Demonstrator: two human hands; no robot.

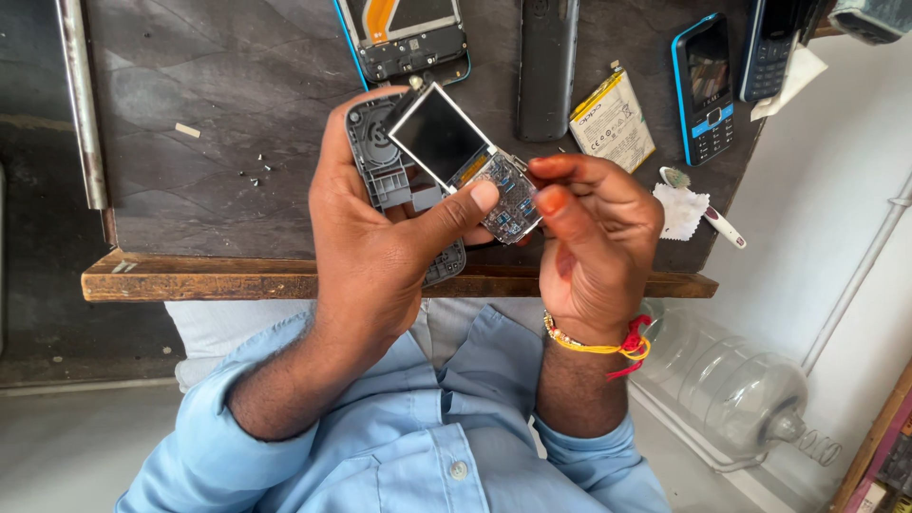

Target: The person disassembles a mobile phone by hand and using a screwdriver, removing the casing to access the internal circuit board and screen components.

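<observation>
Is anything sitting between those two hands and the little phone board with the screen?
No. The left hand grips the grey plastic phone shell and the screen-and-circuit-board assembly directly, thumb pressed on the board. The right hand pinches the board's lower end, fingertips touching it.

Dark worktable with wooden edge, blue keypad phone, battery, opened smartphone, tiny screws
</observation>
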